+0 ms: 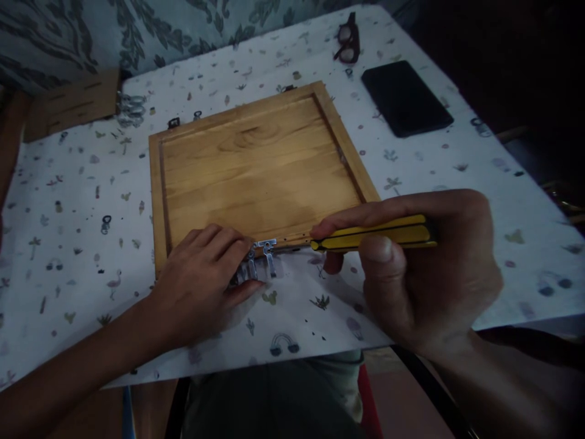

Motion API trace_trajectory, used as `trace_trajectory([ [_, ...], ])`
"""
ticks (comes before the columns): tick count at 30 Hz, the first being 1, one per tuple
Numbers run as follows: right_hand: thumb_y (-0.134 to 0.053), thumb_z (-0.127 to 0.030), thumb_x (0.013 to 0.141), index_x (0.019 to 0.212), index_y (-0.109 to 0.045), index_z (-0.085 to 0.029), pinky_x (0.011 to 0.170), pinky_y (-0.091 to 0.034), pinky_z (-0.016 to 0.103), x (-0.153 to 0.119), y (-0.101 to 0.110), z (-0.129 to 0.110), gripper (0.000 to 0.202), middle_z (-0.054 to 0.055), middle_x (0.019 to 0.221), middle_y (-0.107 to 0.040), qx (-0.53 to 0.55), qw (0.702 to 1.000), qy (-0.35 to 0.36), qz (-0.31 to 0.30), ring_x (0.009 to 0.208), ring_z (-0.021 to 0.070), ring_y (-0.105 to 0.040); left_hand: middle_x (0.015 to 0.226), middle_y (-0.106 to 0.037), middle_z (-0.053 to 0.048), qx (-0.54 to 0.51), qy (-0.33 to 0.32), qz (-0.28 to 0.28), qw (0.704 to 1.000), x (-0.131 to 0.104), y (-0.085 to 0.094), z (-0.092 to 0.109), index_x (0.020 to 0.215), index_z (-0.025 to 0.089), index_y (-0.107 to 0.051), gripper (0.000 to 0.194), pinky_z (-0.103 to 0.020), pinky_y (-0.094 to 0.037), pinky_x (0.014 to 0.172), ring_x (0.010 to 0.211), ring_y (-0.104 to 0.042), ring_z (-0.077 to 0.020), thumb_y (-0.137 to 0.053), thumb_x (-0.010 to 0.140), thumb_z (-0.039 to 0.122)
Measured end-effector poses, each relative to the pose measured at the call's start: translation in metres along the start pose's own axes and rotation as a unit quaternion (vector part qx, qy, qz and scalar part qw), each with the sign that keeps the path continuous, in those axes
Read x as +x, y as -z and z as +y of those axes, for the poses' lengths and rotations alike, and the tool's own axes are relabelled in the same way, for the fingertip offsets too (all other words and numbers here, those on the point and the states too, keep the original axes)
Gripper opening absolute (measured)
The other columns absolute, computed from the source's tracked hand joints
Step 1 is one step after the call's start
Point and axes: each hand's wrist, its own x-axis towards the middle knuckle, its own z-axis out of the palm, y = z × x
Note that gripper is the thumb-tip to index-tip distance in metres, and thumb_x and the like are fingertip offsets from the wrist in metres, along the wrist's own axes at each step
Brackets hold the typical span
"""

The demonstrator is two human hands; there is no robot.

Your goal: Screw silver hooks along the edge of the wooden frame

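Note:
A shallow wooden panel with a raised frame [265,171] lies on the table. At its near edge, my left hand [201,274] is closed around a silver metal hinge [270,259], pressing it to the frame's rim; much of the hinge is hidden under the fingers. Small dark holes show along the rim to the right of it. My right hand [429,268] grips a yellow screwdriver [379,236] with black stripes by its handle. The tool lies nearly level, its left end near the rim and apart from the hinge. I cannot make out its shaft.
A patterned white cloth [457,244] covers the table. Further off are a black tablet-like slab [406,97] and dark-framed glasses [348,39]. A brown cardboard piece [73,103] lies at the far left, beside several shiny metal items [131,110]. Patterned fabric [173,27] borders the far side.

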Motion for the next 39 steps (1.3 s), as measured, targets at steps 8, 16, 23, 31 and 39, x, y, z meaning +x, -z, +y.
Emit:
trace_trajectory([
  [8, -0.067, -0.029, 0.093, 0.117, -0.061, -0.032, 0.045, -0.050, 0.032, 0.001, 0.004, 0.001, 0.024, -0.001, 0.094, -0.076, -0.001, 1.000, -0.011, -0.016, 0.052, 0.0156, -0.066, 0.108, -0.070, -0.012, -0.003, 0.015, -0.014, 1.000, 0.002, 0.002, 0.001, 0.118, 0.013, -0.064, 0.038, -0.048, -0.055, 0.083, 0.099, -0.065, -0.0307, -0.068, 0.091, 0.040],
  [16, -0.063, -0.028, 0.096, 0.114, -0.060, -0.032, 0.045, -0.053, 0.029, 0.000, 0.006, 0.001, 0.019, 0.000, 0.097, -0.073, -0.013, 1.000, -0.008, -0.022, 0.054, 0.0136, -0.068, 0.105, -0.071, -0.011, 0.021, 0.018, 0.006, 1.000, 0.010, -0.002, 0.010, 0.117, 0.015, -0.065, 0.046, -0.049, -0.054, 0.078, 0.095, -0.065, -0.0312, -0.070, 0.089, 0.051],
  [23, -0.067, -0.027, 0.093, 0.114, -0.061, -0.032, 0.047, -0.054, 0.029, 0.000, 0.006, 0.003, 0.022, 0.000, 0.098, -0.071, -0.016, 1.000, -0.012, -0.018, 0.059, 0.0159, -0.071, 0.104, -0.072, -0.010, 0.012, 0.026, 0.017, 0.999, 0.011, -0.005, 0.014, 0.109, 0.016, -0.067, 0.034, -0.050, -0.053, 0.074, 0.093, -0.065, -0.0303, -0.063, 0.094, 0.046],
  [31, -0.068, -0.037, 0.091, 0.103, -0.066, -0.031, 0.051, -0.055, 0.033, 0.007, 0.008, -0.001, 0.014, 0.002, 0.091, -0.075, -0.039, 0.998, -0.043, -0.018, 0.061, 0.0204, -0.071, 0.102, -0.072, -0.008, 0.014, 0.035, 0.014, 0.999, 0.013, -0.003, 0.016, 0.103, 0.021, -0.069, 0.029, -0.049, -0.053, 0.073, 0.090, -0.067, -0.0293, -0.066, 0.092, 0.047],
  [39, -0.068, -0.025, 0.089, 0.113, -0.065, -0.039, 0.045, -0.053, 0.035, 0.002, 0.008, 0.002, 0.028, -0.001, 0.096, -0.078, 0.066, 0.994, -0.082, -0.025, 0.056, 0.0204, -0.069, 0.104, -0.072, -0.009, 0.001, 0.040, -0.007, 0.999, 0.015, 0.001, 0.017, 0.102, 0.021, -0.070, 0.023, -0.050, -0.055, 0.075, 0.092, -0.068, -0.0307, -0.068, 0.091, 0.041],
])
